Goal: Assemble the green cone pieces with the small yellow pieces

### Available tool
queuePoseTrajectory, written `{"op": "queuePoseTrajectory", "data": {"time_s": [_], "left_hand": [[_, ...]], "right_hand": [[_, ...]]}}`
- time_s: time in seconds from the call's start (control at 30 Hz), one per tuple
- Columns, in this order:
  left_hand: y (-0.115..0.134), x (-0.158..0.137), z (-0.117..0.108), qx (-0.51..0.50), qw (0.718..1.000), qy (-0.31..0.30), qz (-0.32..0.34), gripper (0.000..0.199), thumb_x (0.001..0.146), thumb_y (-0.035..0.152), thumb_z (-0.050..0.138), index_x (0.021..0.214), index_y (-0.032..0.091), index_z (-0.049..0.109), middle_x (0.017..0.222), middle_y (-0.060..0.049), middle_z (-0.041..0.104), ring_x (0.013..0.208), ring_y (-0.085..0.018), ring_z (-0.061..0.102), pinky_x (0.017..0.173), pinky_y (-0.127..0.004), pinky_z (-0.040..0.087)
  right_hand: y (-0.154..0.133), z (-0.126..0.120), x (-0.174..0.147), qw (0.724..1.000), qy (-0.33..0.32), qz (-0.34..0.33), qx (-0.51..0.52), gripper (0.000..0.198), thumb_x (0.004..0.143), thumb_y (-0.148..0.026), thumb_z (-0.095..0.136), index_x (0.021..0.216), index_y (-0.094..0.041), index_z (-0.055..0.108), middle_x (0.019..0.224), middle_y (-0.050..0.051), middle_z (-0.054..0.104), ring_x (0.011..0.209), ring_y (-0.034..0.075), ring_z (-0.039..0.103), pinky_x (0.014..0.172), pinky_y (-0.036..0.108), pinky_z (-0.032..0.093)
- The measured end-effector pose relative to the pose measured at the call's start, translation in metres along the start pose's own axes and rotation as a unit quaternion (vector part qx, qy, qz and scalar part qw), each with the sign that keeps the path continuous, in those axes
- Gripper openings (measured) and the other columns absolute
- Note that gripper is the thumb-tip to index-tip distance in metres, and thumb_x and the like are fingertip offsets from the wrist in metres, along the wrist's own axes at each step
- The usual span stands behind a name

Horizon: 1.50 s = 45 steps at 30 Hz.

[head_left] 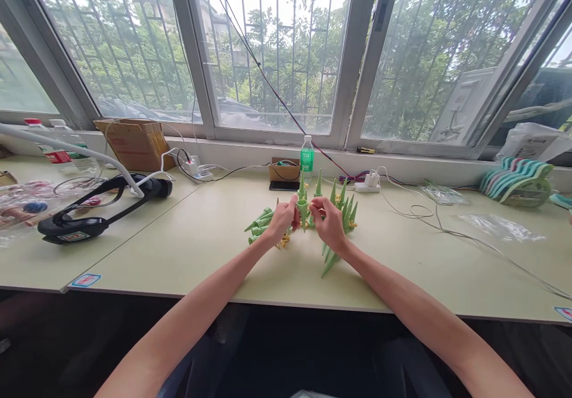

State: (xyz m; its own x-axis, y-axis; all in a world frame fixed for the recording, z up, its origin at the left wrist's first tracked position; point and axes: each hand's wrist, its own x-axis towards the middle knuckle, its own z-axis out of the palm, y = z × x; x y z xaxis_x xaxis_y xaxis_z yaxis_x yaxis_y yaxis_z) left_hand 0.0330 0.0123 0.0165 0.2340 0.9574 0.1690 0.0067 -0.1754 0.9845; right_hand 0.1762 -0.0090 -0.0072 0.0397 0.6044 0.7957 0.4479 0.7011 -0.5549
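Observation:
My left hand [283, 219] is closed on a light green cone [302, 209], which points downward with its wide mouth up. Close beside the cone's right side, my right hand [329, 220] is pinched; whatever sits between its fingertips is too small to make out. Several loose green cones [260, 226] lie left of my left hand. Small yellow pieces [283, 242] are scattered below that hand. Behind my hands, upright green cones [318, 183] stand on the table, and more cones [329, 262] lie around and under my right wrist.
A green-labelled bottle [307, 156], a dark phone [285, 186] and a small cardboard box [279, 171] are at the back. The headset [80, 225] lies left. Cables [440, 225] and green hangers [513, 180] are on the right. The table edge [286, 305] runs beneath my forearms.

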Motion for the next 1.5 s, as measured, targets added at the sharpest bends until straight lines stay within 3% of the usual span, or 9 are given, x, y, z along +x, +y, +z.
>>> {"op": "queuePoseTrajectory", "data": {"time_s": [0.33,0.73,1.5], "left_hand": [[0.004,-0.004,-0.001,0.011,0.999,-0.031,0.003,0.069,0.088,0.067,0.037,0.039,0.019,0.039,0.035,-0.001,0.038,0.031,-0.011,0.044,0.033,-0.024,0.031],[0.011,-0.009,0.001,0.008,0.999,-0.051,0.001,0.07,0.087,0.066,0.041,0.044,0.013,0.052,0.046,-0.01,0.057,0.041,-0.016,0.057,0.037,-0.024,0.039],[0.01,-0.006,0.0,-0.002,0.999,-0.036,0.009,0.052,0.079,0.061,0.059,0.065,0.011,0.062,0.066,-0.011,0.067,0.058,-0.019,0.065,0.039,-0.025,0.047]], "right_hand": [[0.002,0.0,-0.001,1.0,-0.012,0.005,-0.004,0.013,0.093,-0.029,0.047,0.093,-0.02,0.056,0.083,0.004,0.061,0.073,0.015,0.06,0.069,0.029,0.053],[0.002,-0.003,0.0,1.0,-0.006,0.013,0.002,0.013,0.093,-0.029,0.048,0.09,-0.02,0.057,0.083,0.004,0.061,0.072,0.015,0.059,0.069,0.029,0.052],[0.002,-0.005,0.001,1.0,-0.006,0.012,0.002,0.013,0.093,-0.028,0.046,0.09,-0.02,0.056,0.083,0.004,0.06,0.072,0.015,0.059,0.067,0.028,0.052]]}}
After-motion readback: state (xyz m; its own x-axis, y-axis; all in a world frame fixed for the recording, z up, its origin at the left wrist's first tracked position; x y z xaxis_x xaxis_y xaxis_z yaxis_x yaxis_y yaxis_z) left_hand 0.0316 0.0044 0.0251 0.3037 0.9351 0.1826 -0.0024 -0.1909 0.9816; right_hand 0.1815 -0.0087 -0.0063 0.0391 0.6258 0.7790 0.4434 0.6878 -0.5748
